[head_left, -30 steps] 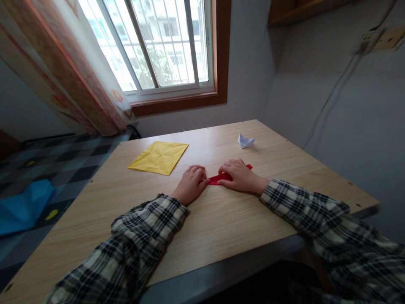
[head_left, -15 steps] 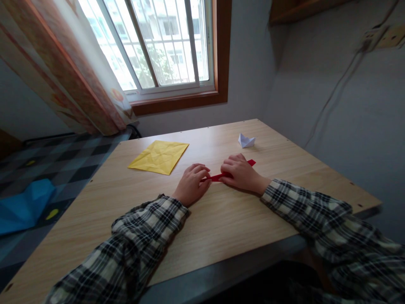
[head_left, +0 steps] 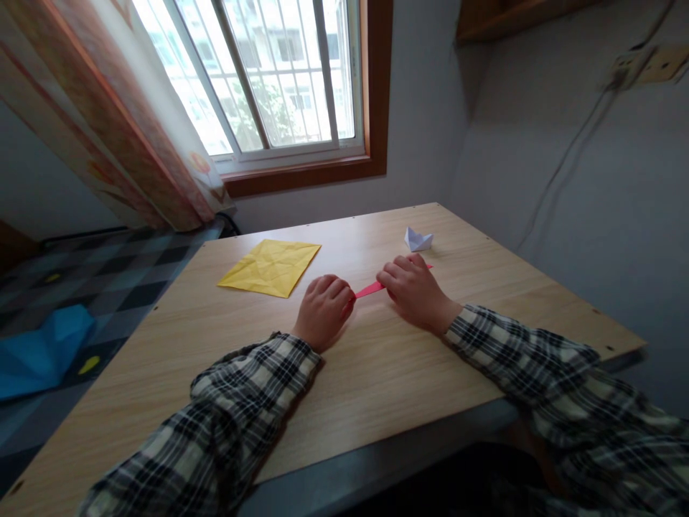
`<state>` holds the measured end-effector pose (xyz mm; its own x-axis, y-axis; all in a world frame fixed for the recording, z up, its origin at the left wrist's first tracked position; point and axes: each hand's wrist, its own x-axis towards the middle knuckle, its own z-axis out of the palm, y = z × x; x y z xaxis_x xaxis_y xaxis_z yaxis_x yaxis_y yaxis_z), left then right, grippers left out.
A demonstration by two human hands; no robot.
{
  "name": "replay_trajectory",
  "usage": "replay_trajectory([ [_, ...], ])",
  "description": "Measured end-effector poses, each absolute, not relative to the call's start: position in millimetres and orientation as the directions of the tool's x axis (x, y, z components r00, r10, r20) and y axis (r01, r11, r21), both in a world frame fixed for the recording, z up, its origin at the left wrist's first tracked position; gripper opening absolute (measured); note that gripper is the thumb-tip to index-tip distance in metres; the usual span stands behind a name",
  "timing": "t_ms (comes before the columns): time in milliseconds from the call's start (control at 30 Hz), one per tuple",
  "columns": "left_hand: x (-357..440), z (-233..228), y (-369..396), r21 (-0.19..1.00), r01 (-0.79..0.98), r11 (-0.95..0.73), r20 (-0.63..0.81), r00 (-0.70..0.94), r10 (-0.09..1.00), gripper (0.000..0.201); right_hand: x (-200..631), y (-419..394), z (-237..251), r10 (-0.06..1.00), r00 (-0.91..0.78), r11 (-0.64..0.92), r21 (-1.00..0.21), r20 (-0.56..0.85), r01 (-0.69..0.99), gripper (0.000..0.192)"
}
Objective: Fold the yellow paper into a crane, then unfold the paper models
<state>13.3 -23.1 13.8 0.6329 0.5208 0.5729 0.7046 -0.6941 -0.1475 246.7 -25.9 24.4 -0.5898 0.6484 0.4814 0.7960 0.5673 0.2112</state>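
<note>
Both my left hand (head_left: 323,310) and right hand (head_left: 413,291) pinch the narrow folded red paper strip (head_left: 369,289), yellow creased paper square (head_left: 270,267) at ten o'clock.

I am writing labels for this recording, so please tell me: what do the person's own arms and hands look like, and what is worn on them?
Both arms wear long sleeves of a plaid shirt, checked in black, grey and off-white, loose and a little creased. The left sleeve and the right sleeve end at the wrists with plain cuffs. The left hand and the right hand are bare: no gloves, rings, watch or bracelet show.
</note>
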Motion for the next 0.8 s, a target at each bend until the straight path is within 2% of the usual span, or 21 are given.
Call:
replay_trajectory([
  [100, 11.9, 12.5, -21.4, -0.172, 0.719, -0.673, 0.527, 0.644, 0.554, 0.004, 247.6, -23.6, 24.5, 0.689, -0.547, 0.520, 0.203, 0.475, 0.830, 0.016],
  [367, 9.4, 7.4, -15.3, -0.248, 0.732, -0.634, 0.479, 0.662, 0.577, 0.010, 252.2, -15.1, 20.8, 0.783, -0.469, 0.431, 0.187, 0.408, 0.883, 0.021],
  [633, 8.3, 3.2, -13.9, -0.196, 0.720, -0.666, 0.473, 0.664, 0.579, 0.014, 255.2, -10.5, 15.0, 0.808, -0.448, 0.414, 0.173, 0.382, 0.894, 0.024],
  [800, 8.8, 3.9, -14.1, -0.179, 0.707, -0.684, 0.461, 0.675, 0.577, 0.018, 254.2, -11.8, 14.3, 0.796, -0.485, 0.458, 0.163, 0.363, 0.874, 0.021],
])
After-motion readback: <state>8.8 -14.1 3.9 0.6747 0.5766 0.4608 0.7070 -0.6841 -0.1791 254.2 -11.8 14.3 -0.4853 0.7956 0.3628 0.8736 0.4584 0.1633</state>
